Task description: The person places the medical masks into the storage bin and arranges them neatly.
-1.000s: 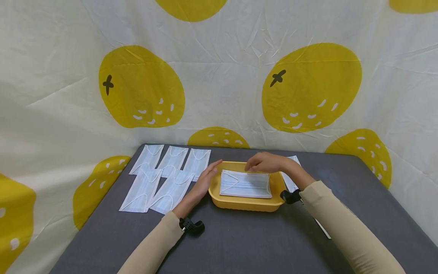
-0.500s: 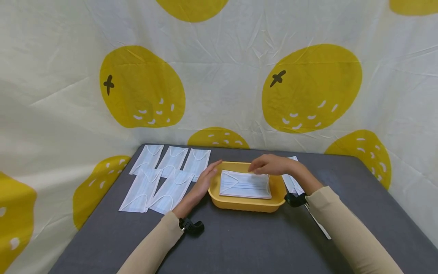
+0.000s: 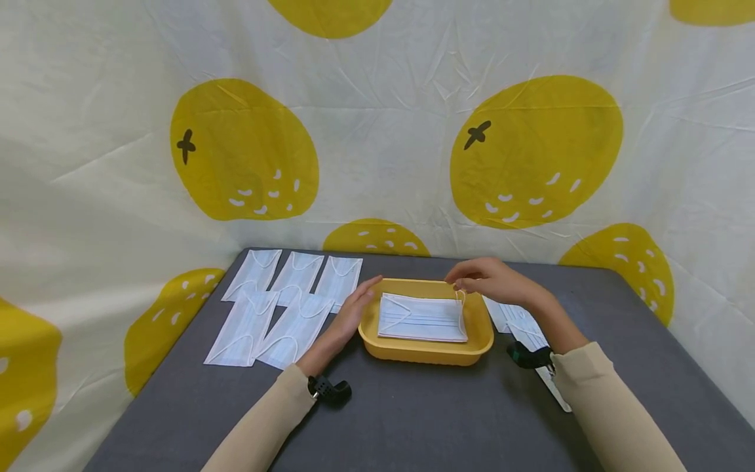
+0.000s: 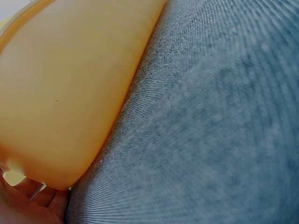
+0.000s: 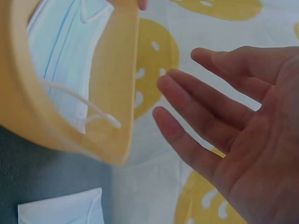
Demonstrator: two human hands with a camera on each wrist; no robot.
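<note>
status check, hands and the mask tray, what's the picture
Left hand open, flat against yellow tray left wall. Right hand open above tray's far right corner, holding nothing. Mask lies flat in tray, one ear loop lifted. Nothing blocking.

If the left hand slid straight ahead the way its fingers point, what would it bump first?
Probably nothing soon: the left hand lies along the tray's left wall, fingers pointing past it toward the curtain. Depth is hard to judge.

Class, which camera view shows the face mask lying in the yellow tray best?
The head view: the whole face mask lies flat inside the yellow tray. The right wrist view catches only part of it and an ear loop over the rim. The left wrist view shows just the tray's outer wall.
</note>
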